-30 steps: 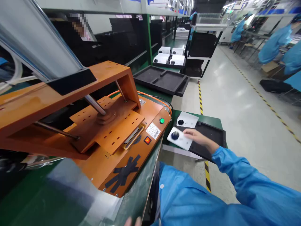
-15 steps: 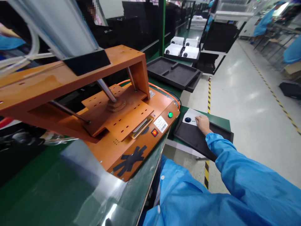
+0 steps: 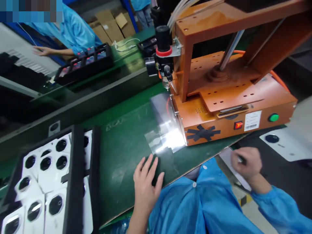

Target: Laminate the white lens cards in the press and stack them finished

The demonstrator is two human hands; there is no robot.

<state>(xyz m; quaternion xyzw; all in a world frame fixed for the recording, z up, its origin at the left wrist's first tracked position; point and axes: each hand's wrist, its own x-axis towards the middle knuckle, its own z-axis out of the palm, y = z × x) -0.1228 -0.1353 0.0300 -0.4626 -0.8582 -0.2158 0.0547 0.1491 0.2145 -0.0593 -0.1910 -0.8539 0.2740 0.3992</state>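
Note:
My left hand is over the front edge of the green bench, its fingers spread and nothing in them. My right hand is loosely curled, slightly blurred, in front of the bench edge, and I see nothing held in it. Just beyond it, a white panel with a round dark window lies on a black tray. An orange pneumatic press stands on the bench ahead of both hands. Its plate is down, and the pale edge of a part shows beneath it.
At left, a black tray holds several white panels with round dark windows. An air regulator sticks out from the press's left side. Across the bench, a person in blue is near a black divided box.
My view has swung left. My right hand has let go of the white panel on the right tray and come back toward the bench. My left hand has come into view.

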